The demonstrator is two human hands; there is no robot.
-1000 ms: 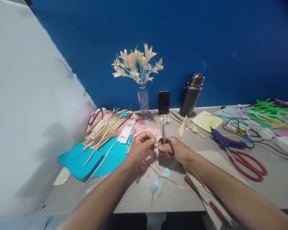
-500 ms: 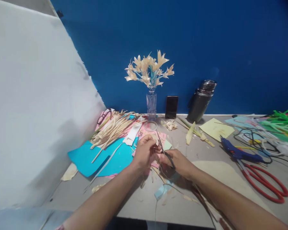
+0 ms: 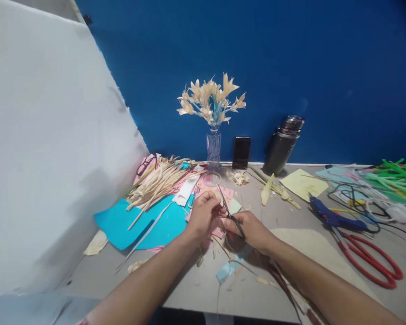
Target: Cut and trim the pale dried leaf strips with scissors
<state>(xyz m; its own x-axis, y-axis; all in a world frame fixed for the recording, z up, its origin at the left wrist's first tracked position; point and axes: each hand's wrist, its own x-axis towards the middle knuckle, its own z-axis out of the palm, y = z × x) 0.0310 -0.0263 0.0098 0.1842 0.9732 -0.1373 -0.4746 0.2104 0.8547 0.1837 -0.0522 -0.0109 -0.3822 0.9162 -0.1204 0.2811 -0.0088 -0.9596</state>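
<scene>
In the middle of the head view my right hand [image 3: 242,225] is closed on small black-handled scissors [image 3: 236,224], their blades pointing up and away from me. My left hand [image 3: 206,210] is beside the blades with its fingers pinched together; a small pale piece seems to be between them, largely hidden, perhaps dried husk. Pink paper [image 3: 226,195] lies under and behind both hands. Just beyond them is a roll of clear tape [image 3: 211,178]. A bundle of dried husk strips [image 3: 159,183] rests left of my left hand, partly over a blue sheet [image 3: 122,225].
Pale husk flowers [image 3: 209,97] stand in a clear bottle [image 3: 213,149] by the wall. Beside it are a phone [image 3: 241,152] and a leaning dark flask [image 3: 284,144]. On the right lie a blue glue gun [image 3: 334,219], red-handled scissors [image 3: 372,259], cables and green pipe cleaners [image 3: 397,174].
The view has shifted very slightly. Both hands keep nearly the same place and grip, with the scissors still beside the left fingers.
</scene>
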